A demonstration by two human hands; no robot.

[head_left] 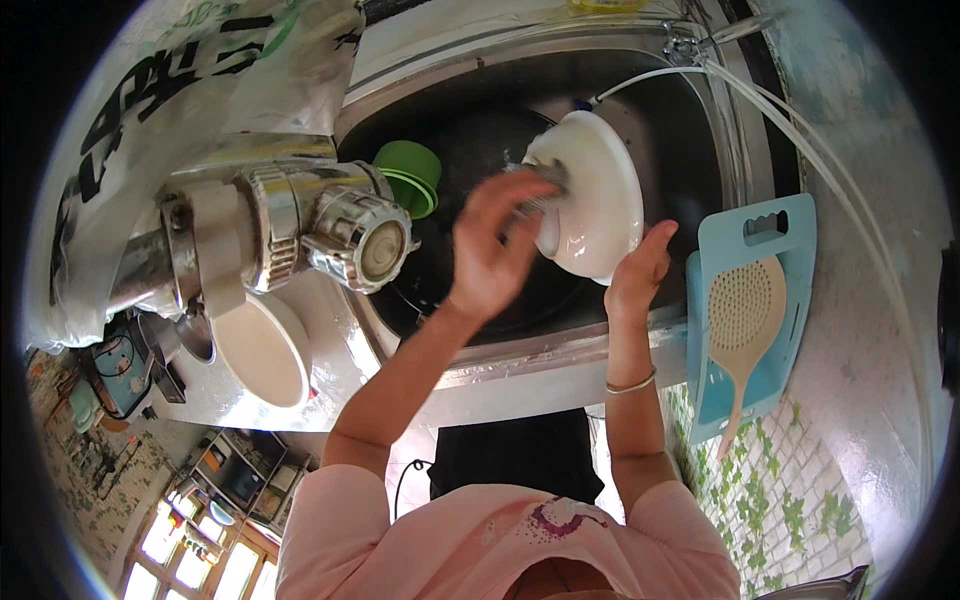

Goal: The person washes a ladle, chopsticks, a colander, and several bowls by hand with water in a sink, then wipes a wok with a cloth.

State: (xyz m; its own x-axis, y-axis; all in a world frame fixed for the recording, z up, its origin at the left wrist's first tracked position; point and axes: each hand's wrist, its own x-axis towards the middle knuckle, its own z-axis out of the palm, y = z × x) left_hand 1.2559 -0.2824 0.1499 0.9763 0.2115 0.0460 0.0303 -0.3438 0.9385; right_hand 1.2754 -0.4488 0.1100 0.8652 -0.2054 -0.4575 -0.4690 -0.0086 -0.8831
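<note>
Tilted over the sink is a wet white bowl, its foot and outer side facing left. My right hand grips its rim at the lower right, thumb pointing up. Against the outer side near the foot, my left hand presses a grey scouring pad; motion blurs the fingers a little. Beneath both hands, a large dark round pan or basin lies in the sink. A green cup stands to the left of my left hand.
A bulky metal machine juts over the sink's left edge, with a white basin below it. At right, a light-blue rack or board holds a perforated skimmer. A white hose runs from the tap.
</note>
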